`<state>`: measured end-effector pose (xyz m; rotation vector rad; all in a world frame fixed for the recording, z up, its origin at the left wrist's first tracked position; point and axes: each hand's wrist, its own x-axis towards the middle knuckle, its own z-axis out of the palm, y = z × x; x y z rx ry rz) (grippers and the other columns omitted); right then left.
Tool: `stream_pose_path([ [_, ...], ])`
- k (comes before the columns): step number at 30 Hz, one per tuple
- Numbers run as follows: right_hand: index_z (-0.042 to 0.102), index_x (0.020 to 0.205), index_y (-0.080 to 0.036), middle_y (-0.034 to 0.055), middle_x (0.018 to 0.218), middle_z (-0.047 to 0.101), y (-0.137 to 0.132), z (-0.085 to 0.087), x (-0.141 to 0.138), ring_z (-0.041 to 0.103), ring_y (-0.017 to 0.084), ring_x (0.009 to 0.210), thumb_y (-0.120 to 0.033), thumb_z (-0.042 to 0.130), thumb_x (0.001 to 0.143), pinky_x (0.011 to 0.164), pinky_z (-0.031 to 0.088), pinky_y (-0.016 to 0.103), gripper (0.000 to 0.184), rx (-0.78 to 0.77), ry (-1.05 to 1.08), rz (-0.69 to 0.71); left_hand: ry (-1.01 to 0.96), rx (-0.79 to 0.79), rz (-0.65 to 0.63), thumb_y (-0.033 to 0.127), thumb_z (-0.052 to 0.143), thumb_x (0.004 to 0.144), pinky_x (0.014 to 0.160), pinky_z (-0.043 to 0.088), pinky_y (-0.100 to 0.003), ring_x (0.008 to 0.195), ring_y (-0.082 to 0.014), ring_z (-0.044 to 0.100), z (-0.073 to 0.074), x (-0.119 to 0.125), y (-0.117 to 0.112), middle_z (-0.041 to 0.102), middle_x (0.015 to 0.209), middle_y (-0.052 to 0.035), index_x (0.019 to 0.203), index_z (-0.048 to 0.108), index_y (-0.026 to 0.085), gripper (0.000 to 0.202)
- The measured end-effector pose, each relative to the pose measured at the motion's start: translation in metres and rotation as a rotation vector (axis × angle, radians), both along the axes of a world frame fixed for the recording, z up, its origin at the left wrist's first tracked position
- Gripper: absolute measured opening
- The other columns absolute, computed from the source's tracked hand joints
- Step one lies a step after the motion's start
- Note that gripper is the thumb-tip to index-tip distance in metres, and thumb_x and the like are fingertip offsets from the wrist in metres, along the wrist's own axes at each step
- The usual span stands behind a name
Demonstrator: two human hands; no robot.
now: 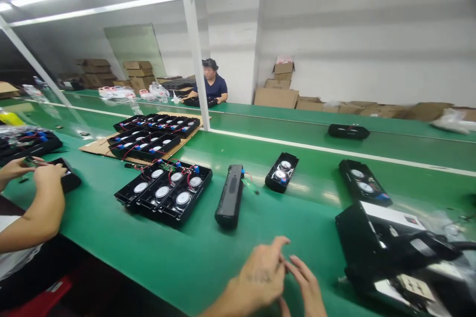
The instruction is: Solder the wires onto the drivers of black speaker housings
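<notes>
My left hand (262,275) is above the near edge of the green bench, its fingers curled in. Close beside it on the right, my right hand (308,285) has bent fingers meeting the left fingertips. Anything between the fingers is hidden. Just beyond them, a long dark speaker case (229,198) lies on the bench, with a red wire and a small green circuit board (251,186) at its right side. Farther back lies an open black speaker shell (281,172) with two round drivers. To the left, several open speaker shells (163,190) with wires sit side by side.
On the right stand a black machine (394,252) with a white top strip and another speaker shell (362,183). More shells rest on cardboard (92,146) at back left. A co-worker's hands (44,171) work at far left. A white post (195,44) rises mid-bench; another person (213,84) sits opposite.
</notes>
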<state>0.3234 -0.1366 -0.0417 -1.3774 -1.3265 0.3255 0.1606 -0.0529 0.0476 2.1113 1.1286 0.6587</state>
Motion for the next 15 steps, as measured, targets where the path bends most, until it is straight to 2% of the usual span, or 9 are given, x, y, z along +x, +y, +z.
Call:
stream_pose_path([
  [2,0.058,0.147,-0.031,0.0146,0.154,0.057,0.015,0.002,-0.029,0.056,0.044,0.140,-0.036,0.068,0.089,0.109,0.053,0.069,0.060,0.053,-0.015,0.061,-0.139,-0.005,0.017,0.018,0.053,0.093,0.099,0.059,-0.035,0.111,-0.0228,0.073,0.008,0.015,-0.010,0.076,0.125,-0.0047,0.144,0.059,0.031,0.053],
  [3,0.051,0.153,-0.029,0.0152,0.158,0.053,0.026,0.005,-0.040,0.053,0.042,0.145,-0.035,0.066,0.091,0.114,0.050,0.068,0.064,0.052,0.012,0.085,-0.199,0.006,0.066,0.017,0.052,0.093,0.103,0.058,-0.038,0.114,-0.0235,0.072,0.012,0.015,-0.009,0.075,0.130,-0.0059,0.141,0.061,0.030,0.050],
  [5,0.043,0.157,-0.026,0.0165,0.159,0.052,0.052,0.012,-0.056,0.055,0.037,0.145,-0.037,0.065,0.093,0.117,0.049,0.063,0.069,-0.012,0.142,0.112,-0.247,0.086,0.189,0.019,0.052,0.095,0.104,0.058,-0.042,0.114,-0.0241,0.071,0.018,0.002,-0.001,0.074,0.127,-0.0072,0.133,0.065,0.027,0.041],
  [8,0.054,0.144,-0.021,0.0178,0.147,0.061,0.098,0.022,-0.071,0.065,0.034,0.131,-0.050,0.068,0.090,0.108,0.057,0.053,0.062,-0.172,0.410,0.111,-0.197,0.261,0.366,0.019,0.056,0.094,0.111,0.055,-0.051,0.124,-0.0270,0.066,0.011,-0.033,0.020,0.069,0.132,-0.0095,0.127,0.067,0.025,0.036],
  [10,0.061,0.132,-0.019,0.0183,0.136,0.065,0.126,0.027,-0.079,0.068,0.034,0.121,-0.056,0.070,0.085,0.102,0.059,0.052,0.061,-0.252,0.487,0.037,-0.162,0.307,0.454,0.017,0.057,0.091,0.110,0.055,-0.055,0.127,-0.0281,0.065,-0.001,-0.055,0.029,0.067,0.135,-0.0108,0.129,0.066,0.024,0.039],
  [12,0.064,0.124,-0.017,0.0173,0.127,0.067,0.147,0.034,-0.083,0.068,0.034,0.114,-0.055,0.070,0.082,0.097,0.060,0.051,0.057,-0.275,0.498,-0.040,-0.131,0.315,0.469,0.015,0.055,0.090,0.106,0.059,-0.054,0.124,-0.0275,0.067,-0.008,-0.068,0.031,0.067,0.133,-0.0106,0.126,0.067,0.024,0.038],
  [14,0.067,0.118,-0.017,0.0141,0.120,0.068,0.158,0.045,-0.083,0.068,0.032,0.111,-0.049,0.073,0.080,0.096,0.059,0.049,0.050,-0.254,0.483,-0.061,-0.104,0.356,0.402,0.014,0.052,0.092,0.104,0.061,-0.052,0.123,-0.0265,0.068,0.003,-0.070,0.025,0.070,0.129,-0.0084,0.114,0.073,0.026,0.032],
  [15,0.069,0.114,-0.018,0.0121,0.118,0.068,0.159,0.051,-0.081,0.067,0.031,0.110,-0.043,0.076,0.077,0.099,0.058,0.048,0.046,-0.237,0.467,-0.053,-0.101,0.396,0.357,0.014,0.050,0.094,0.104,0.061,-0.051,0.125,-0.0262,0.067,0.016,-0.068,0.020,0.071,0.127,-0.0070,0.107,0.075,0.026,0.031],
])
